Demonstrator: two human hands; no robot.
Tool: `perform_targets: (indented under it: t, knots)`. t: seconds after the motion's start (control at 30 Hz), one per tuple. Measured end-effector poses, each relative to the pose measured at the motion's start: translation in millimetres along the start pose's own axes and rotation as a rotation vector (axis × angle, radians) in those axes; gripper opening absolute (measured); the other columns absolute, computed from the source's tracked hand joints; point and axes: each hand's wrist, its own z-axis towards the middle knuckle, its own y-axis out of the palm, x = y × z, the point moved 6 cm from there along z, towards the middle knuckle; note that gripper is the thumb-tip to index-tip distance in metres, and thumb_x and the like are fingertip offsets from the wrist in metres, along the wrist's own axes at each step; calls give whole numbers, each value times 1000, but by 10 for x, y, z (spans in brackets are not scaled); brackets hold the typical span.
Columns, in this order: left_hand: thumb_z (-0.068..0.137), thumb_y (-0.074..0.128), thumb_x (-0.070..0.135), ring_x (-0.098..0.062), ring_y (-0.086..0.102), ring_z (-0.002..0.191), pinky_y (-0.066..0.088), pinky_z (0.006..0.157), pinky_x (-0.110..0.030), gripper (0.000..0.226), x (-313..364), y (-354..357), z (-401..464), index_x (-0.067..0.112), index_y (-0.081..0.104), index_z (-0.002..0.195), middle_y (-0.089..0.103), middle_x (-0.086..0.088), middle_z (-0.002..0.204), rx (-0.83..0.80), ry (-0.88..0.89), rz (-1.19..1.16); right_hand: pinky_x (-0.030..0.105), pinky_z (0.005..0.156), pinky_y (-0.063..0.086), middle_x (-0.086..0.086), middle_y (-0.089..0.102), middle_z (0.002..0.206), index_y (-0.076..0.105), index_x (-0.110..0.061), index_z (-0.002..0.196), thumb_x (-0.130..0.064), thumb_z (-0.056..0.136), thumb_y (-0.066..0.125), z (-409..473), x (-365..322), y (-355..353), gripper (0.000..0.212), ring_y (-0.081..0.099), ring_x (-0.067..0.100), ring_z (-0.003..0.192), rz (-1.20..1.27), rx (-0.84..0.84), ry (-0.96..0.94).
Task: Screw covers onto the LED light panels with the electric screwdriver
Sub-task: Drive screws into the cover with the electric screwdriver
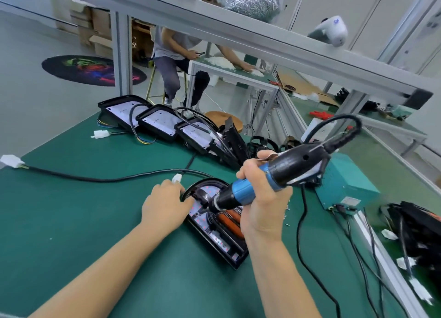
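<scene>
Green matte bench; right hand grips cylindrical blue-black screwdriver; left hand presses glossy black panel, fingers relaxed.

Screwdriver tip and screw hidden

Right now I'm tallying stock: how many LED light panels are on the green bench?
5 at least: one under the hands, three in an overlapping row at the bench's far edge, and one propped on edge beside them. More may hide behind that.
</scene>
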Motion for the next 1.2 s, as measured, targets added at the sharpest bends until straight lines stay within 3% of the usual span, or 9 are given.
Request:
perform_targets:
  t: [0.2, 0.3, 0.4, 0.5, 0.57, 0.93, 1.07, 1.2]
  knots:
    - [88, 58, 30, -25, 52, 88, 38, 71, -30, 19, -10, 12, 26, 15, 59, 99, 54, -5, 106, 33, -2, -79, 22, 65, 47, 2, 55, 64, 62, -25, 78, 0, 69, 65, 15, 70, 43, 27, 52, 16, 61, -5, -1, -2]
    - [88, 57, 28, -25, 56, 93, 40, 74, -31, 21, -25, 14, 26, 17, 59, 106, 55, -2, 108, 60, 9, -139, 22, 65, 47, 3, 54, 64, 62, -25, 79, -1, 70, 65, 14, 96, 46, 26, 52, 17, 61, -11, 1, 6]
    - [88, 57, 26, -24, 56, 88, 40, 71, -30, 16, -41, 28, 41, 18, 60, 101, 60, 0, 100, 56, 19, -142, 22, 65, 48, 4, 54, 64, 59, -19, 83, -1, 70, 65, 13, 115, 60, 22, 52, 17, 61, -25, 3, 13]
    - [86, 58, 26, -23, 57, 83, 42, 68, -29, 12, -60, 32, 58, 19, 61, 96, 62, 3, 86, 47, 16, -143, 24, 64, 46, 5, 54, 63, 62, -23, 79, -2, 70, 64, 19, 118, 69, 23, 51, 17, 59, -21, -18, 33]
    - [86, 58, 26, -24, 58, 84, 44, 70, -30, 12, -72, 34, 63, 20, 61, 96, 63, 4, 87, 44, 13, -150, 26, 62, 45, 5, 54, 63, 64, -27, 77, -2, 70, 64, 29, 104, 82, 26, 50, 18, 59, -12, -46, 41]
    - [85, 58, 22, -25, 59, 85, 46, 71, -30, 16, -39, 50, 64, 20, 61, 100, 64, 1, 88, 25, 15, -121, 24, 63, 46, 2, 55, 62, 56, -14, 86, -1, 72, 63, 43, 134, 87, 21, 51, 16, 58, -33, -31, 10]
    - [85, 57, 20, -26, 59, 87, 47, 72, -31, 17, -28, 54, 63, 19, 62, 101, 65, 0, 90, 30, 17, -121, 23, 63, 46, 2, 55, 62, 57, -15, 85, 0, 72, 63, 35, 128, 114, 21, 51, 14, 58, -39, -45, 2]
    - [84, 57, 19, -26, 60, 85, 48, 70, -31, 15, -37, 59, 70, 18, 63, 98, 65, 0, 85, 32, 9, -123, 22, 61, 46, 14, 51, 74, 65, -27, 71, -1, 69, 65, 30, 124, 140, 26, 51, 14, 58, -53, -60, 6]
